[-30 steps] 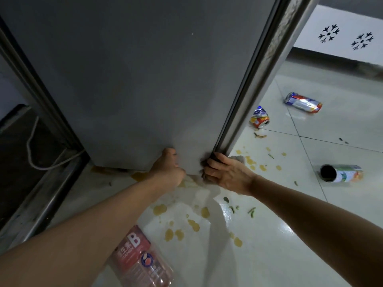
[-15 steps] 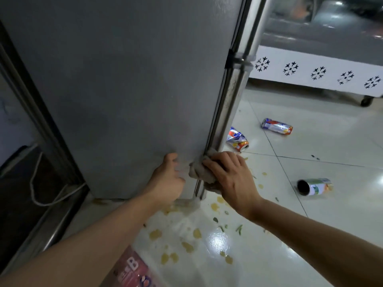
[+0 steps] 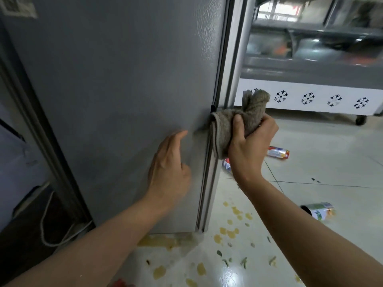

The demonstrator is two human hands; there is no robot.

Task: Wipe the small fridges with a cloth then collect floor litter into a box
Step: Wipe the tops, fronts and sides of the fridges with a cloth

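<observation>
Glossy pale tiled floor (image 3: 310,166), yellow stains; white snowflake-patterned display freezer (image 3: 310,98) behind.

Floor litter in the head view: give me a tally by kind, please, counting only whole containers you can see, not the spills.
Drink cans lying on the floor: 3 (one by the right wrist, one further out, one nearer)
Red bottle at the bottom edge: 1, mostly cut off
Total: 4

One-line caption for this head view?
Right hand presses a bunched cloth to the grey fridge edge; left hand flat on its side.
</observation>
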